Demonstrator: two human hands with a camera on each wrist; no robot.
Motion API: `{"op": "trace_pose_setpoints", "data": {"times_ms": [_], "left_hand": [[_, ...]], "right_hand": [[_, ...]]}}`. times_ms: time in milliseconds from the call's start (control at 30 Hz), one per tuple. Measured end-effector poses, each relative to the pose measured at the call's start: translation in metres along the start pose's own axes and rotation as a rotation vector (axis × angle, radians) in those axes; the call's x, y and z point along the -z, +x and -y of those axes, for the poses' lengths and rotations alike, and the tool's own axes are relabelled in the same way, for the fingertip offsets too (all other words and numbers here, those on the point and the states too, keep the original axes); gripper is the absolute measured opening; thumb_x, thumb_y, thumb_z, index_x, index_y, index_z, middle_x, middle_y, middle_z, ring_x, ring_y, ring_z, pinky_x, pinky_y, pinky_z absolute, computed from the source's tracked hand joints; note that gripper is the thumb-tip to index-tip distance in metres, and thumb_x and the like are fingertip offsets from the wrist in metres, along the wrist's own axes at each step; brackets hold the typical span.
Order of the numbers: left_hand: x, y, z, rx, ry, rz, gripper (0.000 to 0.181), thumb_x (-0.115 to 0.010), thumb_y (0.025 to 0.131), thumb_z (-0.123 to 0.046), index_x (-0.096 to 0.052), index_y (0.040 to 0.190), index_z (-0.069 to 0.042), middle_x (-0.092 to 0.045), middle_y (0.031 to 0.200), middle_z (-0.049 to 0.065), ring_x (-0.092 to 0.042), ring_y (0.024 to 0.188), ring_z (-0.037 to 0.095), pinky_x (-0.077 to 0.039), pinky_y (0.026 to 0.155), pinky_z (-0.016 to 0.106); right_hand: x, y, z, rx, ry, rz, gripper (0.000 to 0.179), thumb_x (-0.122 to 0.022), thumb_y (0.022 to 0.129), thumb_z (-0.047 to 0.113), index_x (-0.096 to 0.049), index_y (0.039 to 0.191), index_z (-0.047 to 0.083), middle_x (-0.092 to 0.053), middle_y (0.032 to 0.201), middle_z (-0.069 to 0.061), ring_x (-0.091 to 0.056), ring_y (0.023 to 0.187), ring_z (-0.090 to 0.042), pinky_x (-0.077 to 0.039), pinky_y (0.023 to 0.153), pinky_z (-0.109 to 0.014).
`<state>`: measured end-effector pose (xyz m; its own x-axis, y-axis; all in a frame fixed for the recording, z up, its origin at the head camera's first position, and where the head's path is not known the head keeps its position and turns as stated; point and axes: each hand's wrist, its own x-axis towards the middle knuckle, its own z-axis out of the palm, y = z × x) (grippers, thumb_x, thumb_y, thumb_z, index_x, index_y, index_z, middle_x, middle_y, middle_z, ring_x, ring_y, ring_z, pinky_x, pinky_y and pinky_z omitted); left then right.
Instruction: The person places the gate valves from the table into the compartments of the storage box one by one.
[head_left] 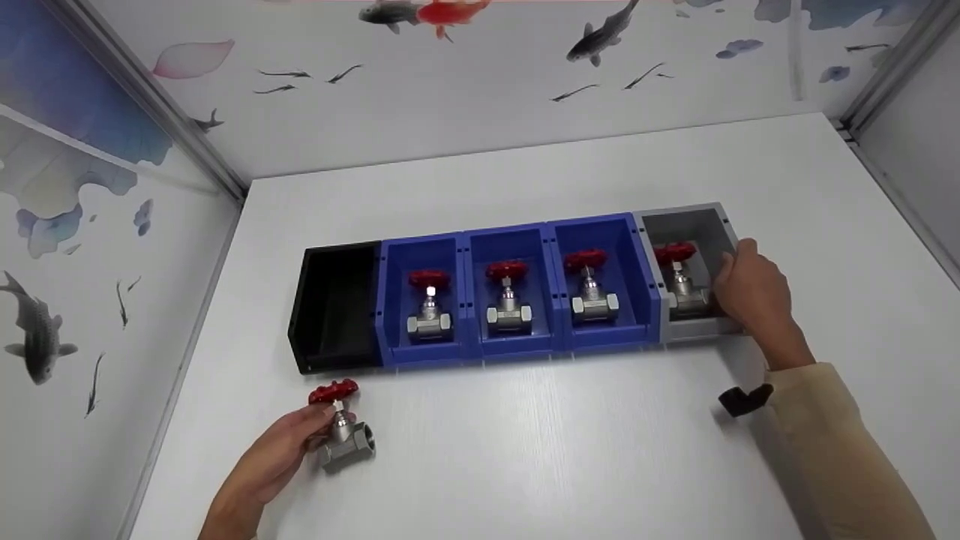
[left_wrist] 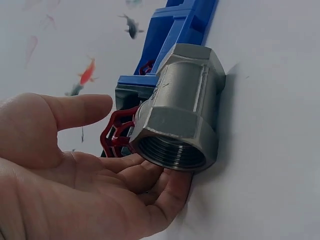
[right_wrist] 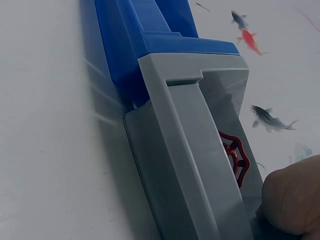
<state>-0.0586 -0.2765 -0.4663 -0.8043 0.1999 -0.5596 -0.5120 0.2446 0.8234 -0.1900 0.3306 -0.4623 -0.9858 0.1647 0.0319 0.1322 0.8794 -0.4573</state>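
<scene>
At the front left, my left hand (head_left: 281, 450) holds a metal valve (head_left: 349, 442) with a red handwheel, just in front of the black bin (head_left: 337, 367). The left wrist view shows the curled fingers (left_wrist: 167, 192) against the valve's underside, its threaded opening facing the camera and the thumb beside the handwheel (left_wrist: 117, 135). My right hand (head_left: 757, 292) grips the right wall of the grey bin (head_left: 697, 330), thumb over the rim. Inside that bin lies another valve (head_left: 682, 292), partly behind the wall in the right wrist view.
Between the black and grey bins, three blue bins (head_left: 510, 352) stand joined in the row, with one red-wheeled valve (head_left: 430, 319) in each. The bins sit on a white table (head_left: 525, 442) backed by a fish-patterned wall (head_left: 480, 97). A black device (head_left: 742, 401) is at my right wrist.
</scene>
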Motion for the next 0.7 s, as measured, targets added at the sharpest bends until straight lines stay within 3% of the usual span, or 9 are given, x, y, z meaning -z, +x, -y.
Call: {"op": "trace_pose_setpoints", "data": {"times_ms": [300,433,600,700], "left_hand": [[-0.0016,-0.0013,-0.0019,0.035,0.003,-0.011,0.058,-0.047,0.105,-0.036,-0.042,0.14,0.01,-0.063,0.126,0.006,-0.051,0.119,0.016,-0.029,0.112,0.046],[-0.0028,0.0008,-0.0034,0.039,-0.001,-0.033,0.06,-0.048,0.105,-0.031,-0.035,0.143,0.013,-0.064,0.129,0.008,-0.051,0.119,0.015,-0.03,0.111,0.044],[-0.0038,0.0028,-0.0032,0.015,0.02,-0.029,0.06,-0.049,0.105,-0.029,-0.035,0.142,0.016,-0.063,0.131,0.011,-0.047,0.126,0.019,-0.027,0.114,0.048],[-0.0036,0.0036,-0.0032,-0.01,0.039,-0.008,0.058,-0.047,0.105,-0.025,-0.033,0.142,0.018,-0.06,0.133,0.014,-0.047,0.125,0.02,-0.032,0.111,0.041]], "right_hand": [[0.0011,-0.0014,0.001,-0.011,0.007,0.012,0.042,-0.03,0.107,0.021,-0.041,0.12,-0.018,-0.057,0.093,-0.039,-0.058,0.072,-0.042,-0.043,0.056,-0.05],[0.0013,-0.0011,0.0013,-0.018,0.008,0.02,0.043,-0.03,0.107,0.021,-0.04,0.122,-0.018,-0.057,0.095,-0.039,-0.057,0.074,-0.043,-0.043,0.059,-0.051],[0.0011,-0.0009,0.0009,-0.015,0.01,0.015,0.043,-0.03,0.107,0.02,-0.04,0.122,-0.018,-0.057,0.095,-0.04,-0.058,0.075,-0.044,-0.044,0.059,-0.052],[0.0009,-0.0005,0.0004,-0.003,0.006,0.001,0.041,-0.031,0.106,0.019,-0.042,0.119,-0.018,-0.057,0.093,-0.04,-0.058,0.073,-0.045,-0.043,0.057,-0.052]]}}
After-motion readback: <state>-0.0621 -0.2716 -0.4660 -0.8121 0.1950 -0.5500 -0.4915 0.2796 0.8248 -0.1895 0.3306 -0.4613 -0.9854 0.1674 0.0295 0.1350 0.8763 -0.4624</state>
